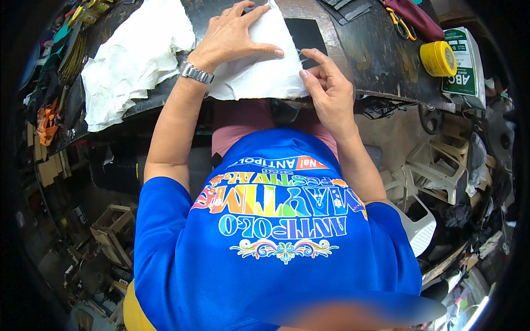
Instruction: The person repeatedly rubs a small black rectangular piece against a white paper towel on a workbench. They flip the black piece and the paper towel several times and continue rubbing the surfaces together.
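A white sheet (245, 71), paper-like and creased, lies at the table's front edge before me. My left hand (234, 36) rests on it with the fingers spread and the thumb stretched to the right. At the sheet's right edge is my right hand (329, 83); its thumb and index fingertips are apart, the other fingers curled in. The thumb tip meets or nearly meets the sheet's edge. Under and beyond the sheet's right side shows a flat black piece (309, 36). Left of my left wrist lies a pile of torn-edged white sheets (141, 60).
On the dark worn table (381, 69), a yellow round tub (438, 58) stands by a green-and-white package (464, 66) at the right. Orange-handled scissors (402, 25) lie farther back, near dark flat pieces (348, 8). Plastic stools (436, 168) stand on the floor at the right.
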Tool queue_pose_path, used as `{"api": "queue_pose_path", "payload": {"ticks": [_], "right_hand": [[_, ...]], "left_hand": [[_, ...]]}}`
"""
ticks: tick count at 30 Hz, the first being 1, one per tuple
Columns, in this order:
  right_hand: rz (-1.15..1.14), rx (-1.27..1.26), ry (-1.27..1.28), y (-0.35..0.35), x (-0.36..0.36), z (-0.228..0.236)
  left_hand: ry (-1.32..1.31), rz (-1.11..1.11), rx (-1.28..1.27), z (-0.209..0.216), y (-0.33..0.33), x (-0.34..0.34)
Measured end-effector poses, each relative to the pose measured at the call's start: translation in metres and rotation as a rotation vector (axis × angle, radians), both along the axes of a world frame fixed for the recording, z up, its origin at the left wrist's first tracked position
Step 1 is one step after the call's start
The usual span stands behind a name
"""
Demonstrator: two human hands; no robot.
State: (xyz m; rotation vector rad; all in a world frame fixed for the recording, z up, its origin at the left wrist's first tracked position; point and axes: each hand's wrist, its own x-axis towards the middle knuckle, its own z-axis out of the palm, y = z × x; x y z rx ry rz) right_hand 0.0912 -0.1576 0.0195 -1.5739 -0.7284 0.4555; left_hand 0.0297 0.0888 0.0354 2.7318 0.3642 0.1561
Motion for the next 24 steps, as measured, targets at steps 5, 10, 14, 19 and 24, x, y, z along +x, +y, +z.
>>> {"api": "queue_pose_path", "payload": {"ticks": [5,10,14,19,24], "right_hand": [[-0.002,-0.018,-0.085,-0.010,-0.013,0.002],[0.022,-0.098,-0.107,-0.016,-0.014,0.004],[-0.010,-0.334,-0.389,-0.015,-0.015,0.012],[0.033,-0.444,-0.349,-0.029,0.010,0.032],[-0.190,-0.233,-0.665,-0.025,0.097,0.029]], "left_hand": [[0.045,0.000,0.062,0.004,-0.010,-0.003],[-0.144,-0.021,0.288,-0.023,-0.004,-0.004],[-0.150,-0.058,0.280,-0.035,0.009,0.004],[-0.060,-0.041,0.172,-0.032,0.009,0.003],[-0.106,0.001,0.160,-0.034,0.004,0.006]]}}
